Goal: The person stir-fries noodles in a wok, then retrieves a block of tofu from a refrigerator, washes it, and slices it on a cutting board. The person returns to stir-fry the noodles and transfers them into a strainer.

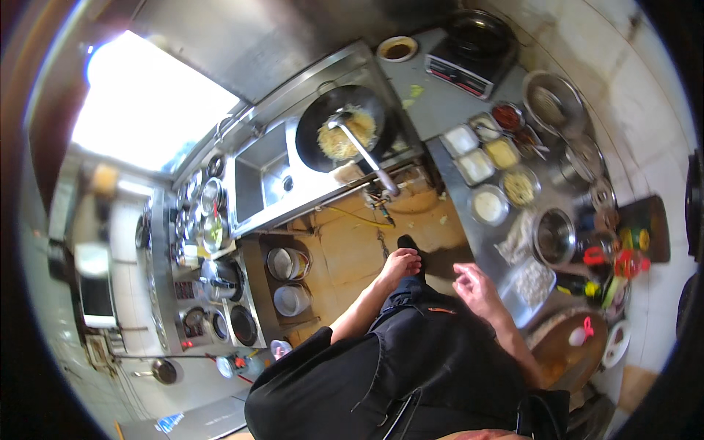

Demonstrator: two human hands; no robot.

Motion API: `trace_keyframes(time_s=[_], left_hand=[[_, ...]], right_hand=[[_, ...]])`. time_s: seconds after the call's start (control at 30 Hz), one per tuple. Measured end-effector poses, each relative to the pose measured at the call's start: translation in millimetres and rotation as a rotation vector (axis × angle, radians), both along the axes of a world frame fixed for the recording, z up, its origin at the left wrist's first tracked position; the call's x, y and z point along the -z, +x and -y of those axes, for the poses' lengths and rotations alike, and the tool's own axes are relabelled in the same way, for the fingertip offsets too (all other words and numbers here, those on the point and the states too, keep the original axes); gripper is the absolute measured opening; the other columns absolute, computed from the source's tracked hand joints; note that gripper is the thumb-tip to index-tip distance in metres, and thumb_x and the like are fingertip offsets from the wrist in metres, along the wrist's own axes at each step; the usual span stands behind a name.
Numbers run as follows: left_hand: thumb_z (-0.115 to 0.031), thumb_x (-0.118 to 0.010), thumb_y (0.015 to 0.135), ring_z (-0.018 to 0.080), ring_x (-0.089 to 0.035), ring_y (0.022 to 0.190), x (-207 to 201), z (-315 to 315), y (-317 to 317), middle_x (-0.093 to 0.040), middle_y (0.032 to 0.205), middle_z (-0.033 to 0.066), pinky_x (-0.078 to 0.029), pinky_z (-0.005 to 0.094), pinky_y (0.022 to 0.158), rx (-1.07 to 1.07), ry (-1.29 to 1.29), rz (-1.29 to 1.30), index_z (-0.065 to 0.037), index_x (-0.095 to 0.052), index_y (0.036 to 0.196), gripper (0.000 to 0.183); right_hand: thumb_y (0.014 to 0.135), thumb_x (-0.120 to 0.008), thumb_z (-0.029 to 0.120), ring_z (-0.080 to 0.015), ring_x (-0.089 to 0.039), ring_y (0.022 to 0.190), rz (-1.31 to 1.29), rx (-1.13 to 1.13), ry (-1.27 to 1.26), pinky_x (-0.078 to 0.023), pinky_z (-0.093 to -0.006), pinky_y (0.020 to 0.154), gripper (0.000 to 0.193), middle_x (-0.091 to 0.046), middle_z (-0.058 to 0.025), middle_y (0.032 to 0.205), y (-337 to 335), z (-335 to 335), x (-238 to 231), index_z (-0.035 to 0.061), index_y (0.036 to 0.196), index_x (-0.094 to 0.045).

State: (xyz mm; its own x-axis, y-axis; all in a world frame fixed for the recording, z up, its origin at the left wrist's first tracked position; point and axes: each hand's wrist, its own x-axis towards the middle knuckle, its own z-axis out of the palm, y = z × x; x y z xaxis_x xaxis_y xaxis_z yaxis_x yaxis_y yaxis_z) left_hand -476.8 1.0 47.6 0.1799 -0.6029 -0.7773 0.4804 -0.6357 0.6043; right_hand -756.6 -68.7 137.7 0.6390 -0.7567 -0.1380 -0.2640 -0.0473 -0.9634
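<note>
My left hand (pixel 402 265) hangs in the air before my body, its fingers loosely bent with nothing seen in them. To its right, my right hand (pixel 477 288) is held with fingers slightly apart and bare, close to the metal counter edge. The nearest thing to it is a white tray (pixel 519 314) holding pale, shredded-looking food (pixel 533 283). Farther off, a black wok (pixel 306 139) sits on the stove, apart from both hands. Pale yellow food (pixel 336 144) lies in it, and a metal ladle (pixel 361 149) rests there with its handle over the front edge.
Left of the wok is a steel sink (pixel 253 176). Seasoning tubs (pixel 477 167), a bowl of chopped food (pixel 519 188) and a steel pot (pixel 554 236) crowd the right counter. A round chopping board (pixel 561 350) stands nearer me. Buckets (pixel 292 299) sit low at left.
</note>
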Motion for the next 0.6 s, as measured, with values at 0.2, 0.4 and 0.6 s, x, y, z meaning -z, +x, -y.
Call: trace_keyframes(time_s=[0.2,0.4,0.6], left_hand=[[-0.005,-0.056,0.100,0.0231,-0.071,0.097,11,9,118,-0.070,0.114,0.0151,-0.063,0.0372,0.085,-0.221,-0.057,-0.036,0.001,-0.058,0.130,0.031],[-0.004,-0.054,0.099,0.0191,-0.071,0.088,19,-4,240,-0.071,0.111,0.0135,-0.063,0.0327,0.081,-0.373,-0.073,0.067,0.004,-0.059,0.132,0.034],[-0.004,-0.054,0.099,0.0218,-0.073,0.089,52,-29,311,-0.072,0.107,0.0143,-0.064,0.0332,0.078,-0.541,0.007,0.097,0.004,-0.061,0.128,0.031]], right_hand=[[0.091,-0.076,0.013,-0.0399,-0.057,0.129,-0.126,-0.054,-0.623,-0.051,-0.0441,0.107,0.066,-0.050,-0.0238,0.148,213,103,16,-0.0039,0.148,-0.048],[0.100,-0.066,0.017,-0.0454,-0.070,0.089,-0.582,-0.147,-0.584,-0.059,-0.0500,0.080,0.072,-0.063,-0.0284,0.122,379,166,63,0.0064,0.163,-0.033],[0.100,-0.069,0.026,-0.0426,-0.073,0.096,-0.630,-0.503,-0.436,-0.060,-0.0474,0.087,0.068,-0.072,-0.0242,0.116,363,247,17,0.0193,0.161,-0.042]])
